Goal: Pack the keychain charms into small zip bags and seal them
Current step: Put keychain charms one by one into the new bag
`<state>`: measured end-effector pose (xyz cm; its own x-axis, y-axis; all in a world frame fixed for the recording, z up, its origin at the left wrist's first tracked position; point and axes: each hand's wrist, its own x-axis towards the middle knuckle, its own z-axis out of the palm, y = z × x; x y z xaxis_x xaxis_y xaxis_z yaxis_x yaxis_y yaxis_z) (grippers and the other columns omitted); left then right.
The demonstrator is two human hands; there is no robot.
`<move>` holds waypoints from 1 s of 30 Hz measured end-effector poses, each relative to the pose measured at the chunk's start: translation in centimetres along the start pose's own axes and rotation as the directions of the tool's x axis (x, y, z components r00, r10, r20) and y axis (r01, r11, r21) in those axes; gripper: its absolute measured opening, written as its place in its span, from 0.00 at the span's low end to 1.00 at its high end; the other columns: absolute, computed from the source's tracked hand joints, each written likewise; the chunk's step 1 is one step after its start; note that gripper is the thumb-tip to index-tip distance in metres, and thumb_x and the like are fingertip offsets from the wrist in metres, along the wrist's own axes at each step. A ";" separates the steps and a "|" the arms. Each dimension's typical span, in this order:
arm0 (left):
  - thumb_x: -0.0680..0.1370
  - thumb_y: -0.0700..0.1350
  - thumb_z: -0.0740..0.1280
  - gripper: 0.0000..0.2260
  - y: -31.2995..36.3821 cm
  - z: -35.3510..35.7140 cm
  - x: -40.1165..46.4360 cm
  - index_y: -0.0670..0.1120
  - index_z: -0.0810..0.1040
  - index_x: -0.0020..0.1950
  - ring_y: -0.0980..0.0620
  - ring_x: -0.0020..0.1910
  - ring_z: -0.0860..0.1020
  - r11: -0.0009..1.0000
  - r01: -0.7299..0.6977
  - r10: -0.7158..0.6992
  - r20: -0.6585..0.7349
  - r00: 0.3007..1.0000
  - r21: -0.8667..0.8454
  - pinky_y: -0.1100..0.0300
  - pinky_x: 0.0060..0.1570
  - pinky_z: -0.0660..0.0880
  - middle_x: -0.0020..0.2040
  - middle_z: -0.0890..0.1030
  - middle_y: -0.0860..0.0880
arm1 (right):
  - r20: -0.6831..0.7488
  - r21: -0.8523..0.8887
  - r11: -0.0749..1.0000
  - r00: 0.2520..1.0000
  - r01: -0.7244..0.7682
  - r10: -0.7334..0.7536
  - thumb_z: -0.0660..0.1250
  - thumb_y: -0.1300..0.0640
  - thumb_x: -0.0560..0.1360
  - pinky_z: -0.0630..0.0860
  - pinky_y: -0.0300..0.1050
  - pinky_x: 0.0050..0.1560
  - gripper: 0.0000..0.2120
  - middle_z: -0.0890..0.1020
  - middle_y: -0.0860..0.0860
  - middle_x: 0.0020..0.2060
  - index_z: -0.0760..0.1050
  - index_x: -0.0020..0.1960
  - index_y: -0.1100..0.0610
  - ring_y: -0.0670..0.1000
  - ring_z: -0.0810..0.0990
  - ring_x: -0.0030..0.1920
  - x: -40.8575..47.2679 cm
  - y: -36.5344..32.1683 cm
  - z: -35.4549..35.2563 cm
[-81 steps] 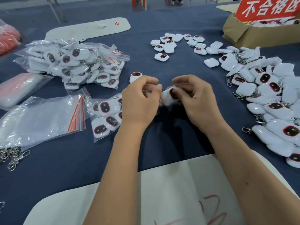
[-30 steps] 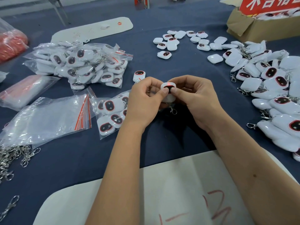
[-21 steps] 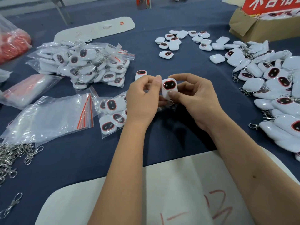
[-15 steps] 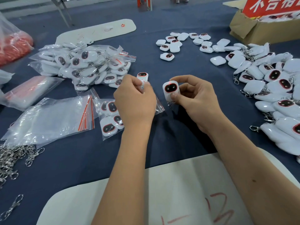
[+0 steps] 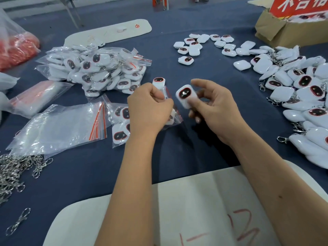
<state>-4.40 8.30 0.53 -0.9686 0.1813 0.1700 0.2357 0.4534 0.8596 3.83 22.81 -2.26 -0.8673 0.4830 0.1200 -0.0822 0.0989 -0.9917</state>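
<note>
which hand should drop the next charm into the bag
Right. The right hand already holds a charm face-up beside the zip bag, while the left hand grips the bag's top edge.

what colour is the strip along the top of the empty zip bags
Red, a thin stripe on the clear empty zip bags; seen in the head view.

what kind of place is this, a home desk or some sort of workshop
Most likely a small packing or assembly workshop: a heap of loose white charms, a pile of charms already bagged, a stack of empty zip bags, and a cardboard box under a red sign.
</note>
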 end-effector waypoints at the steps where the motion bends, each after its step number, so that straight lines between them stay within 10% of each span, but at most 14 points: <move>1: 0.68 0.38 0.71 0.04 0.1 -0.3 0.1 0.45 0.78 0.40 0.48 0.33 0.83 0.997 0.011 -0.007 0.057 0.998 -0.075 0.49 0.41 0.83 0.32 0.80 0.51 | 0.015 -0.022 1.000 1.000 -0.008 0.008 0.72 0.63 0.80 0.75 0.40 0.29 0.10 0.83 0.52 0.43 0.78 0.61 0.57 0.51 0.81 0.31 -0.1 0.0 0.1; 6: 0.72 0.34 0.71 0.04 0.9 -1.0 -0.2 0.41 0.77 0.42 0.47 0.25 0.81 0.985 -0.100 0.130 0.228 0.965 -0.140 0.62 0.22 0.72 0.30 0.80 0.46 | 0.062 -0.079 0.996 0.997 0.052 -0.047 0.76 0.62 0.78 0.75 0.41 0.30 0.02 0.85 0.52 0.33 0.84 0.49 0.60 0.48 0.78 0.28 -0.5 -0.1 0.6; 11: 0.72 0.38 0.72 0.05 1.8 -1.3 0.1 0.45 0.77 0.41 0.44 0.29 0.82 0.962 -0.194 0.222 0.140 0.965 -0.194 0.49 0.32 0.82 0.31 0.80 0.47 | 0.289 0.179 0.982 0.952 0.053 -0.104 0.61 0.76 0.81 0.79 0.47 0.63 0.19 0.85 0.58 0.59 0.78 0.67 0.63 0.52 0.83 0.59 -0.7 -1.2 0.3; 14: 0.70 0.40 0.74 0.06 1.8 -1.4 0.3 0.45 0.78 0.42 0.44 0.28 0.83 0.950 -0.163 0.182 0.050 0.982 -0.266 0.43 0.35 0.83 0.31 0.80 0.49 | 0.425 0.042 0.989 0.894 0.139 -0.144 0.61 0.75 0.82 0.76 0.41 0.63 0.18 0.84 0.51 0.55 0.78 0.67 0.61 0.46 0.81 0.56 -0.9 -1.5 0.8; 20: 0.73 0.34 0.74 0.06 2.1 -1.4 0.3 0.41 0.77 0.45 0.50 0.24 0.80 0.856 -0.108 0.063 -0.106 0.992 -0.505 0.56 0.31 0.79 0.30 0.80 0.47 | -0.089 -0.372 0.842 0.888 0.390 -0.451 0.74 0.51 0.79 0.78 0.44 0.55 0.11 0.83 0.44 0.57 0.84 0.59 0.51 0.48 0.78 0.62 -1.3 -1.1 1.0; 30: 0.78 0.39 0.74 0.10 3.7 -2.7 0.0 0.43 0.74 0.40 0.50 0.29 0.80 0.653 -0.214 0.215 -0.093 0.972 -0.726 0.60 0.29 0.76 0.34 0.79 0.44 | -0.031 0.111 0.944 0.951 0.309 -0.308 0.71 0.62 0.81 0.82 0.64 0.49 0.03 0.83 0.56 0.41 0.83 0.49 0.59 0.53 0.80 0.41 -0.5 -4.2 1.1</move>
<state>-3.79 7.58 5.01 -0.8981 0.1925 0.3953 0.3045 -0.3762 0.8751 4.10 21.18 1.80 -0.7844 0.4557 0.4208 -0.4005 0.1460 -0.9046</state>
